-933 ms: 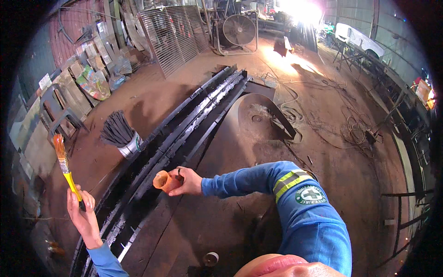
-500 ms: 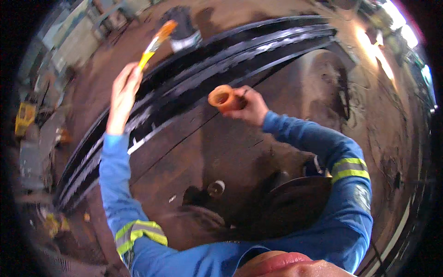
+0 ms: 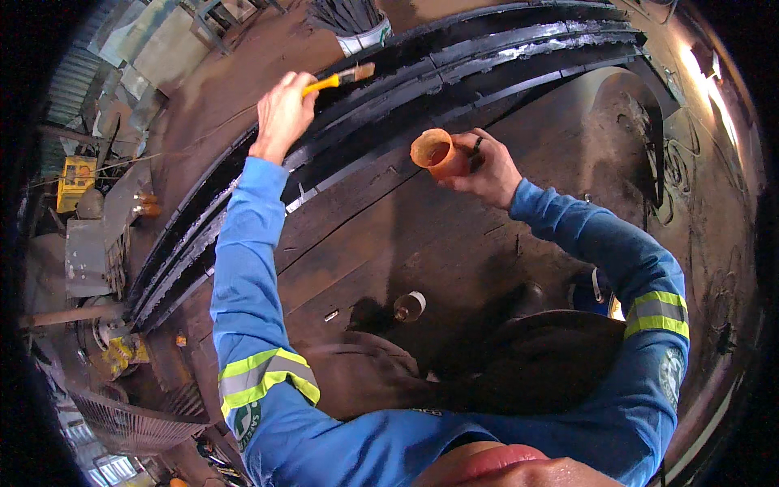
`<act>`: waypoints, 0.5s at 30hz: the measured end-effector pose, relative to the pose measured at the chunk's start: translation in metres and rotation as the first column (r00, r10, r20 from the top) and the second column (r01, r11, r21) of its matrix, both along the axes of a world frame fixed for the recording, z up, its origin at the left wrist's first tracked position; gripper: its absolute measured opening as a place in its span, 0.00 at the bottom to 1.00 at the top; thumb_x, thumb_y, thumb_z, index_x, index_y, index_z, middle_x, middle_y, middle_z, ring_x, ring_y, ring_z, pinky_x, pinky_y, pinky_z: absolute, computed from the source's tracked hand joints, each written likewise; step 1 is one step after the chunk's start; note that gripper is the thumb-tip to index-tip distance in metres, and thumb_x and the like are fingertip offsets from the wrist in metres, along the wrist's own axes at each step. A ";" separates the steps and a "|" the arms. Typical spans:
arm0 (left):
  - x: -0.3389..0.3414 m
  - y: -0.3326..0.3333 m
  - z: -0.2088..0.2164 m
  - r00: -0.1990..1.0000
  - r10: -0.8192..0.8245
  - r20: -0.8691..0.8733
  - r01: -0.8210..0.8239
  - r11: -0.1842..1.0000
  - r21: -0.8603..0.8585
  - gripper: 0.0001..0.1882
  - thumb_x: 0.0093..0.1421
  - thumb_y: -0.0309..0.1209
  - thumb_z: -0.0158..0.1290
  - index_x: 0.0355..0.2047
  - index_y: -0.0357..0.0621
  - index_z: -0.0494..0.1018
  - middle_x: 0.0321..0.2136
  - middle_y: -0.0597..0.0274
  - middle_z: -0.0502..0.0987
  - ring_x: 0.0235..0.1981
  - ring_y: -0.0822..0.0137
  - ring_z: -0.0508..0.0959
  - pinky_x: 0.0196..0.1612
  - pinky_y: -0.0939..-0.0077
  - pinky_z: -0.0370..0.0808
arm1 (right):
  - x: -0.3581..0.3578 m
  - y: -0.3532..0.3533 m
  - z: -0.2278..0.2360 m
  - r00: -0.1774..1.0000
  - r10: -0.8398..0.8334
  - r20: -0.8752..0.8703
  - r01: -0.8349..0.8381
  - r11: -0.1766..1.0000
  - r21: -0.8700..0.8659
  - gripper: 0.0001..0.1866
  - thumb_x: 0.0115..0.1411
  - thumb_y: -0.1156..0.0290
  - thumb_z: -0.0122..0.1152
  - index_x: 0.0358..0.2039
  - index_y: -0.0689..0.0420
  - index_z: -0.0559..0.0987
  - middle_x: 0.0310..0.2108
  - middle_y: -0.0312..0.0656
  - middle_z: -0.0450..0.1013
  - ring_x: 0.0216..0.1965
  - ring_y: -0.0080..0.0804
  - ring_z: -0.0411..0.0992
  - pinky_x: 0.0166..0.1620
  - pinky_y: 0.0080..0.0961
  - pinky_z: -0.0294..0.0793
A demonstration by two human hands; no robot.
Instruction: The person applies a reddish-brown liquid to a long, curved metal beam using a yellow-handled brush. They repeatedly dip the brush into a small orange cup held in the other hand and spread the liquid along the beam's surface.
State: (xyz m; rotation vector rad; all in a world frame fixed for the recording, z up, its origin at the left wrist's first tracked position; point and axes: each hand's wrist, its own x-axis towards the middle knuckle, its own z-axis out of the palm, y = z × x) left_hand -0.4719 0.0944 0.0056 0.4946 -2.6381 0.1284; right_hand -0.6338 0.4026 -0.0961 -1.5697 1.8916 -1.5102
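My left hand is closed round the yellow handle of a paintbrush. The orange-stained bristles point right, over the far edge of a long, curved black metal beam. Whether they touch it I cannot tell. In my right hand is a small orange cup, tilted so that its open mouth faces up and to the left. Liquid inside it cannot be made out clearly. The cup is above the near side of the beam, to the right of the brush. Glossy grey-white patches streak the beam's ridges.
Beyond the beam stands a white bucket of dark rods. A clear jar with a white lid and a blue can are near my legs. To the left are a yellow box and metal sheets. Cables lie at right.
The brush has swung from pointing steeply upward to nearly level, and my left hand has shifted right. The cup and my right hand appear farther right as the whole view has shifted.
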 end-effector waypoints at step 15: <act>-0.023 0.000 -0.010 0.998 -0.065 -0.004 0.065 0.997 -0.034 0.08 0.59 0.34 0.56 0.39 0.51 0.77 0.34 0.59 0.77 0.36 0.52 0.79 0.37 0.60 0.75 | -0.002 0.002 0.003 0.998 -0.020 0.063 0.015 0.998 0.066 0.35 0.38 0.66 0.80 0.49 0.60 0.77 0.40 0.45 0.72 0.41 0.40 0.75 0.47 0.31 0.77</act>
